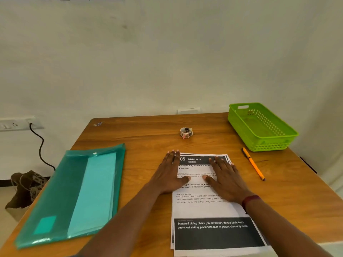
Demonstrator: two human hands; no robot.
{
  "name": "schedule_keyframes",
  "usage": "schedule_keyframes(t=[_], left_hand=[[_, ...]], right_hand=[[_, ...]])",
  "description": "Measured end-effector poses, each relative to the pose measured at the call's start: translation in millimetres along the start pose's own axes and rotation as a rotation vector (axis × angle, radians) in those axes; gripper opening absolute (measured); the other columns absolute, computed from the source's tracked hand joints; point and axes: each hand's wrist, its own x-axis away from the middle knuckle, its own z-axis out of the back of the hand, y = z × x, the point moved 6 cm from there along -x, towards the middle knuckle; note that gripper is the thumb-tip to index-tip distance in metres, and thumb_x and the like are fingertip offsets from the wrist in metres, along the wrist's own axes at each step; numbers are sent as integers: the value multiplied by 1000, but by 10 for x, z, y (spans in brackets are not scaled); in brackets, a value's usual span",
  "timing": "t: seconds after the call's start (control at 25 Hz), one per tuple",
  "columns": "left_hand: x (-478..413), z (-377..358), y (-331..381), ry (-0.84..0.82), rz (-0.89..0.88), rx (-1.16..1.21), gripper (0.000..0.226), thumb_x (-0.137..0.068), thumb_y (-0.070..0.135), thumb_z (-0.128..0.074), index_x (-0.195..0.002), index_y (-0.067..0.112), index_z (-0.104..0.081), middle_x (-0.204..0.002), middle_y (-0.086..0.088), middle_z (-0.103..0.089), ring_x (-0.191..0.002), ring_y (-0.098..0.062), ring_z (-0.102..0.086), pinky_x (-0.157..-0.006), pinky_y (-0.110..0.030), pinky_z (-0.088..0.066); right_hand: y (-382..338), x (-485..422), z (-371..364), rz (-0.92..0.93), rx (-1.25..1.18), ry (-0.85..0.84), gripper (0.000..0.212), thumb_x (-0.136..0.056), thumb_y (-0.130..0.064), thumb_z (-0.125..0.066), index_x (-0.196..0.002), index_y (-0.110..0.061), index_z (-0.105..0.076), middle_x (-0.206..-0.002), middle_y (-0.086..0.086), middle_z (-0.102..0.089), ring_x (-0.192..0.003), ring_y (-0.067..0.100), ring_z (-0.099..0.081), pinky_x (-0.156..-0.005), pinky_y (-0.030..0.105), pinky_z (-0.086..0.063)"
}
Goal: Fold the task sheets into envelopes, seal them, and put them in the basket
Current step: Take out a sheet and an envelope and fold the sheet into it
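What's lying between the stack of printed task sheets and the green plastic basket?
An orange pen lies on the wooden table between the printed task sheets and the green plastic basket, touching neither, in the head view.

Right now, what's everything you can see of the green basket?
The green basket is lime-coloured and looks like moulded plastic. It is rectangular and open-topped, its walls are perforated with rows of small holes, and a slot handle is cut in its far end. It stands upright at the far right corner of the wooden table, angled to the table's edge. No envelope shows inside. An orange pen lies just in front, apart from it. Only the table touches it.
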Motion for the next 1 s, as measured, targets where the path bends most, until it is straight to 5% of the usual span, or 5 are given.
schedule_keyframes(t=[0.12,0.28,0.48,0.72,1.0], left_hand=[[-58,61,-48,16,1,28,112,-81,64,-62,-155,23,12,-164,-5,0,-150,-24,1,-120,-42,-9],[-116,141,-75,95,-16,32,119,-70,68,-70,-155,26,2,-156,-4,-17,-143,-25,-16,-115,-47,-28],[-148,246,-54,192,-67,20,116,-67,68,-74,-153,26,-8,-143,-2,-26,-132,-19,-24,-108,-38,-34],[-82,538,33,480,-91,176,56,-85,21,-74,-135,22,-50,-109,2,-60,-98,-16,-57,-81,-30,-48],[53,608,134,497,-192,63,13,-87,14,-69,-97,20,-74,-95,3,-71,-87,-14,-61,-74,-33,-50]], right_hand=[[124,-129,121,-35,-48,30,75,-91,-64,-38,-152,-26,-17,-161,1,-14,-147,23,-12,-116,45,-19],[280,-330,174,-32,-44,-40,86,-84,-65,-54,-152,-26,-19,-158,2,-22,-146,24,-14,-113,48,-24],[269,-452,346,58,-61,119,81,-75,-50,-75,-143,-22,-41,-130,7,-46,-121,25,-41,-97,42,-41],[166,-394,586,175,-131,369,34,-83,-16,-73,-117,-17,-68,-93,2,-59,-89,21,-52,-68,32,-42],[31,-66,821,286,-251,502,16,-82,-6,-72,-94,-17,-73,-90,-2,-70,-78,15,-65,-66,27,-52]])
